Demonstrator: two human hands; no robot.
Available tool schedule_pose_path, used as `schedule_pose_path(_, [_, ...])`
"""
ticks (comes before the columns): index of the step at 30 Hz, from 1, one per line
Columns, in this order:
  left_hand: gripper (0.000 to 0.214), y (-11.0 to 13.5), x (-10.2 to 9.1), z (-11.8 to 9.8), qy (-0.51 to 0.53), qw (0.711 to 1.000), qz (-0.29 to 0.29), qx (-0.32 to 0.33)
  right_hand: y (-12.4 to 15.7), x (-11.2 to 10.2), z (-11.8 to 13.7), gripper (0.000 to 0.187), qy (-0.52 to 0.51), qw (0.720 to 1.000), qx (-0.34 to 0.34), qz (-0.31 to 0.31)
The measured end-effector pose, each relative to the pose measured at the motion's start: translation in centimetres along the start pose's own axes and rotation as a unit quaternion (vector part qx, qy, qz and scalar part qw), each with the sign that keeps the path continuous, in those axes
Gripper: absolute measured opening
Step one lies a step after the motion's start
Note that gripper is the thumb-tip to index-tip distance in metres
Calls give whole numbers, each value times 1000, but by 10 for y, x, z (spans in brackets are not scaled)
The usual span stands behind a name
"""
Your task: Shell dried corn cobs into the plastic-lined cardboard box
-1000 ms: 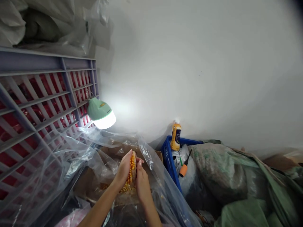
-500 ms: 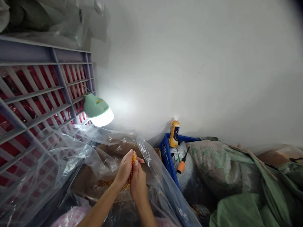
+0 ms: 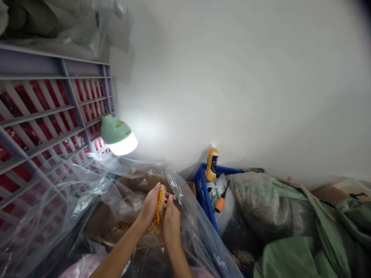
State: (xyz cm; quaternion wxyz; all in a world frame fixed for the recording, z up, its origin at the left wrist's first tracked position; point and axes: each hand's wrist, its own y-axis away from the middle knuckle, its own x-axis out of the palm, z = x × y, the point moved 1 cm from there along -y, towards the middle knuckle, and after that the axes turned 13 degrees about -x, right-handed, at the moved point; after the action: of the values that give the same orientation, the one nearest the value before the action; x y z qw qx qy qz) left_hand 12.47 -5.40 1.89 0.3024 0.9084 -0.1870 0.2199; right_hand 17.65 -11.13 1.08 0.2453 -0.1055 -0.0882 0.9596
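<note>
A yellow corn cob (image 3: 160, 204) stands nearly upright between my hands, with a pale bare strip along its right side. My left hand (image 3: 149, 208) wraps the cob from the left. On the other side my right hand (image 3: 171, 218) has its fingers curled against the cob's bare side; its fingertips are partly hidden. Beneath them, loose corn kernels (image 3: 153, 228) lie in a cardboard box (image 3: 98, 224) lined with a clear plastic sheet (image 3: 116, 197).
A lit green lamp (image 3: 116, 131) hangs from a purple plastic crate (image 3: 66, 69) at the left. To the right, a blue basket (image 3: 206, 204) holds a yellow bottle (image 3: 211, 162) and an orange-handled screwdriver (image 3: 220, 204). Stuffed sacks (image 3: 261, 204) lie beyond it.
My right hand has shifted slightly right and its thumb has come off the cob's front. More of the cob now shows, including its pale bare side. The view has moved slightly.
</note>
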Motion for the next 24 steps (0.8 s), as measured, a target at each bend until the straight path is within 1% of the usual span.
schedule_pose_path(3, [39,-2,-1,0,-26,999,-11,21,-4,-4,2,63,-71,997,34,21])
schedule_pose_path(5, [41,-2,-2,0,-58,997,-12,45,-5,-7,5,61,-75,996,19,36])
schedule_pose_path(7, [42,-2,-2,0,-101,992,-13,71,-5,-9,7,55,-25,999,-6,48])
schedule_pose_path(9, [44,-1,-2,0,-139,987,-12,82,-4,-9,9,51,40,998,-16,52])
schedule_pose_path(13, [48,1,-1,3,-156,986,-2,62,-2,-5,8,51,126,989,-49,57])
schedule_pose_path(17, [49,5,-1,4,-163,985,-8,64,-2,-2,5,53,207,972,-75,86])
schedule_pose_path(21, [48,10,-1,1,-165,984,-5,72,-3,-3,3,53,249,957,-92,115])
schedule_pose_path(24, [43,12,-1,0,-176,981,12,80,-3,-3,2,53,244,957,-109,115])
